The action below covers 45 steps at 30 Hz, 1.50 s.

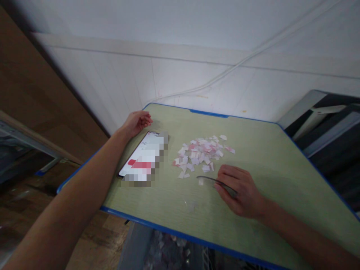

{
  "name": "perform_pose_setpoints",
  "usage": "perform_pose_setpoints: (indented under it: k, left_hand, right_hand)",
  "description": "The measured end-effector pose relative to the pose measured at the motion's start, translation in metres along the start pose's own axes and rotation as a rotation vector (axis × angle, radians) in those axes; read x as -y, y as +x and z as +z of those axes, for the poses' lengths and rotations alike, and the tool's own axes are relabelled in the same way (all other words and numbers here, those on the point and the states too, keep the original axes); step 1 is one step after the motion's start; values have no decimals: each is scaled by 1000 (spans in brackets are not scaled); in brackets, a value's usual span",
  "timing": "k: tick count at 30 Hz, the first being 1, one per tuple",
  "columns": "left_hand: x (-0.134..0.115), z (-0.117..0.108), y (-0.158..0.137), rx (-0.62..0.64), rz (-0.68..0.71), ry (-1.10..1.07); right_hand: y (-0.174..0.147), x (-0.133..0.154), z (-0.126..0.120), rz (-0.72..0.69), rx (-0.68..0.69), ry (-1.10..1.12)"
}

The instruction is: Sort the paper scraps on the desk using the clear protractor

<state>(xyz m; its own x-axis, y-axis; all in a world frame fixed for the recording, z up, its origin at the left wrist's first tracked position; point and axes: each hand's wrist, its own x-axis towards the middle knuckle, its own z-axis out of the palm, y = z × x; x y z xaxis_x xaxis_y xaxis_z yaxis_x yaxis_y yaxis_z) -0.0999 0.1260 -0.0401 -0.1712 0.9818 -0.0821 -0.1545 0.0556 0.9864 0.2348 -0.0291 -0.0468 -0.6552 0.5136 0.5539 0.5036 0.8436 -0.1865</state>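
Observation:
My right hand (239,190) is closed around a thin, dark, curved pair of tweezers (209,178), their tips pointing left. Just under the tips is a small pale scrap (201,182); whether they grip it I cannot tell. Beyond them lies a loose heap of small white and pink paper pieces (201,150) on the pale green table (253,144). A few bits of clear film (191,204) lie nearer the front edge. My left hand (137,123) rests at the far left of the tabletop, empty, its fingers loosely bent and apart. Close by it lies a phone (143,155), its screen lit and partly pixelated.
Blue trim (157,224) borders the table, which stands against a white wall (180,80). A container of scraps (165,249) sits below the front edge. Brown cardboard (42,93) leans at the left. Dark folded panels (334,138) stand at the right.

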Motion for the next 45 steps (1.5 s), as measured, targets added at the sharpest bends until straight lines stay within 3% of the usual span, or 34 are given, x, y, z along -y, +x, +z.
perform_pose_setpoints:
  k: [4,9,16,25,31,37,45]
  left_hand:
    - [1,-1,1,11,13,2]
    - [1,-1,1,15,11,-3]
    - [-1,1,-1,7,13,6]
    - [-1,1,0,0,-7,0]
    - [-1,0,0,8,-3,10]
    - [0,0,0,9,0,15]
    - [1,0,0,20,4,18]
  right_hand:
    - [4,2,5,-1,4,-17]
    - [10,4,3,-40,102,-99]
    - [12,8,7,-41,15,-122]
    - [9,5,-2,-126,108,-167]
    - [7,0,-3,-95,120,-175]
    - [6,-4,-14,-112,287,-94]
    - [4,-16,-47,-21,527,40]
